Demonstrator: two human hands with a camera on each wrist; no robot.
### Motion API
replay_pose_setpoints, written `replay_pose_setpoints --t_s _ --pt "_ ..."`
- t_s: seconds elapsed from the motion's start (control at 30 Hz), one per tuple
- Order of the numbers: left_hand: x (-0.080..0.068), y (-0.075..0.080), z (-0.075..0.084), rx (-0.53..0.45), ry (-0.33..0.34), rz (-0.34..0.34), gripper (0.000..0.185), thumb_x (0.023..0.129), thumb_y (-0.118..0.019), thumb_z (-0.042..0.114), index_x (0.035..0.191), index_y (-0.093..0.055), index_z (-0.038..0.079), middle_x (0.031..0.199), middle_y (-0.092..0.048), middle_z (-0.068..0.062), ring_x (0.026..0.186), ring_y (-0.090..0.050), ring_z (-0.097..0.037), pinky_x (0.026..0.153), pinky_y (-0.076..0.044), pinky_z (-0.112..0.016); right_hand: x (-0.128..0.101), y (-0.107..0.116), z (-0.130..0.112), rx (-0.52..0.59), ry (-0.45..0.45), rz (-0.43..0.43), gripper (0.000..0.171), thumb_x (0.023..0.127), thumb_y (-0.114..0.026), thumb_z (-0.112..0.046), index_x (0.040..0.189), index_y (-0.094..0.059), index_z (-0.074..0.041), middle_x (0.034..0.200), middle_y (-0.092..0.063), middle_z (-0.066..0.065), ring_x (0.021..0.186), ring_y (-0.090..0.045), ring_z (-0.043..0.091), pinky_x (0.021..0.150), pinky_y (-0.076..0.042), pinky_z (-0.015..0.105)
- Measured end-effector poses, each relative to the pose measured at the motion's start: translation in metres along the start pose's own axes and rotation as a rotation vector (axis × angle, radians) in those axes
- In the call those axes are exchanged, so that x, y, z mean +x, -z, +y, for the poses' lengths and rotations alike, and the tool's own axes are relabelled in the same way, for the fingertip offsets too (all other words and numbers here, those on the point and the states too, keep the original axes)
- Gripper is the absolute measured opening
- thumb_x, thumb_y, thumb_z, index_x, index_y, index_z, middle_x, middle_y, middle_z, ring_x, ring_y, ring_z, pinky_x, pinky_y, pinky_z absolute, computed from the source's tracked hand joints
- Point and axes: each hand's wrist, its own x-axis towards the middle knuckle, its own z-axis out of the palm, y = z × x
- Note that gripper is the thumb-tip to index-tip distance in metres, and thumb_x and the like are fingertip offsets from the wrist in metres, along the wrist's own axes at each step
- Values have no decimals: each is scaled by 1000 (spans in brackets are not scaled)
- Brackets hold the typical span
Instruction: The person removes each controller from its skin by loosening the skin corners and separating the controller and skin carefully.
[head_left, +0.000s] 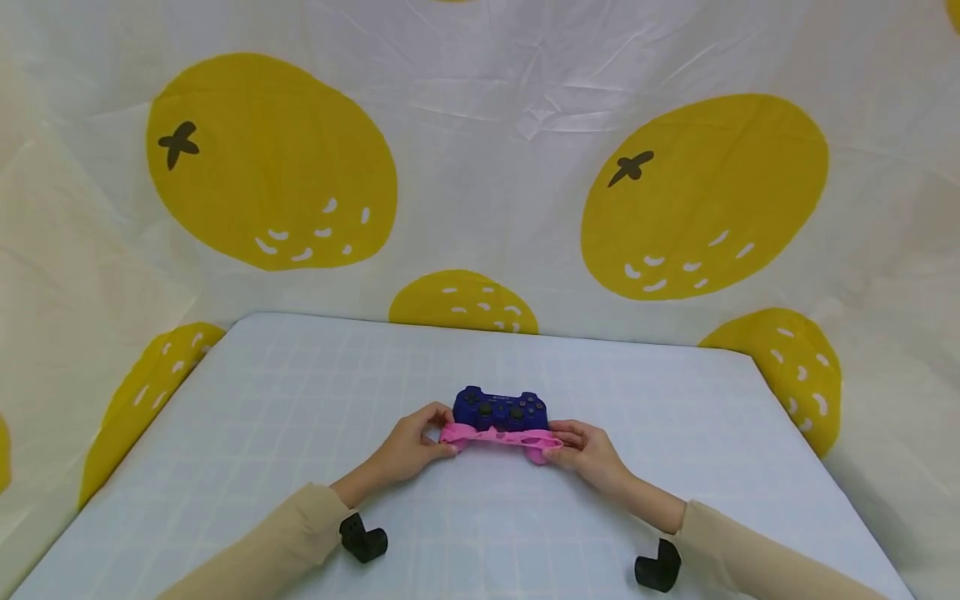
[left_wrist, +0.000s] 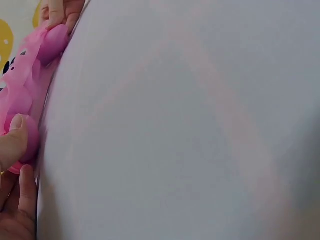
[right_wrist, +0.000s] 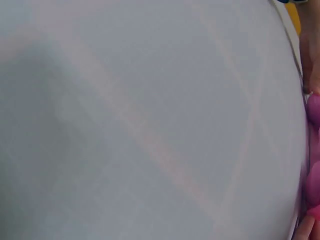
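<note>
While my left hand (head_left: 411, 447) pinches one end of the pink silicone cover (head_left: 498, 437) and my right hand (head_left: 587, 450) pinches the other, the cover hangs stretched between them, just at the six o'clock side of the blue game controller (head_left: 500, 408), which lies on the worktop (head_left: 300, 400). The worktop is pale blue-white with a faint grid of squares. At twelve, nine and three o'clock a white cloth backdrop (head_left: 495, 125) printed with large yellow oranges walls it in.
</note>
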Motion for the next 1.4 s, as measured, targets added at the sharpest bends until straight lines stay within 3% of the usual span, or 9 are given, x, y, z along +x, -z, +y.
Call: replay_pose_setpoints --t_s 0.13,0.27,0.37,0.53,0.7,0.93,1.4 --pt "-1 -1 1 -73 26 -2 34 84 -73 13 112 -55 8 114 -62 -11 101 -58 -22 74 -53 -19 0 1 2 19 11 -4 48 84 -72 -6 122 -52 16 111 -65 31 88 -64 -4 77 -51 12" --pt "-2 -2 1 -115 51 10 35 87 -70 14 116 -53 3 117 -61 -15 112 -57 -27 82 -52 -18 -1 2 4 67 -1 -27 55 80 -76 -6 124 -50 14 116 -64 29 92 -66 -2 82 -51 13" --pt "-3 -2 2 -110 69 2 34 88 -69 14 116 -53 4 115 -61 -13 106 -57 -22 82 -51 -18 -2 1 6 100 9 -43 59 78 -78 -5 125 -48 14 118 -62 31 92 -67 1 82 -53 16" --pt "-3 1 4 -80 36 -47 33 90 -66 17 117 -50 6 107 -59 -10 90 -53 -13 75 -47 -17 -2 -1 9 93 26 0 53 78 -77 -5 120 -51 15 107 -69 24 88 -68 2 79 -54 18" --pt "-3 4 8 -20 5 -93 30 91 -64 20 114 -47 11 100 -57 -5 78 -48 -10 68 -42 -18 -3 -1 8 -6 -6 46 43 74 -82 -10 107 -59 8 95 -73 12 82 -67 4 76 -54 16" --pt "-6 5 9 3 -2 -124 27 91 -65 20 111 -48 13 86 -47 -1 74 -42 -9 63 -37 -19 -3 3 2 -181 45 0 38 69 -86 -18 95 -64 -1 90 -72 11 78 -68 9 74 -53 18" --pt "-16 -6 10 117 -27 -31 22 90 -66 19 104 -49 13 76 -42 4 68 -40 -5 59 -35 -19 2 6 6 -261 71 -14 32 64 -89 -18 86 -70 -4 77 -69 6 64 -60 6 63 -51 19"
